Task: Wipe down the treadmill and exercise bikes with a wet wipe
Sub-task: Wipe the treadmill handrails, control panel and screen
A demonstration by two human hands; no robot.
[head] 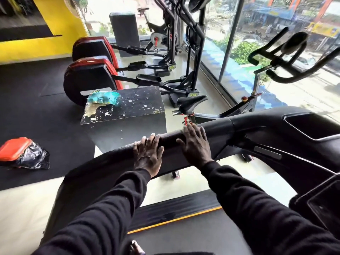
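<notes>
Beneath the camera runs the dark treadmill belt (184, 234), edged by a black side rail with a thin yellow stripe, over pale glossy flooring that gives way on the left to black rubber matting. Across the middle curves the treadmill handrail (114, 159), a thick black padded bar that joins the console (298, 129) at the right. The left hand (148, 153) lies palm-down on the handrail with fingers straight and spread, and a sliver of white, seemingly the wet wipe (153, 134), shows at its fingertips; how much of it lies beneath the palm cannot be told. The right hand (196, 144) rests flat just beside it on the same bar, fingers extended, holding nothing visible. Both arms wear black sleeves.

Beyond the handrail stands a scuffed black plyo box (128, 115), its paint chipped, with a teal wet wipe packet (103, 97) on its far left corner. An exercise bike (253, 100) stands near the floor-to-ceiling window on the right, its saddle just past the handrail. Two red-and-black elliptical trainers (92, 78) stand behind the box, before a yellow wall. On the matting at left lies an orange lid over a crumpled black bag (27, 155).
</notes>
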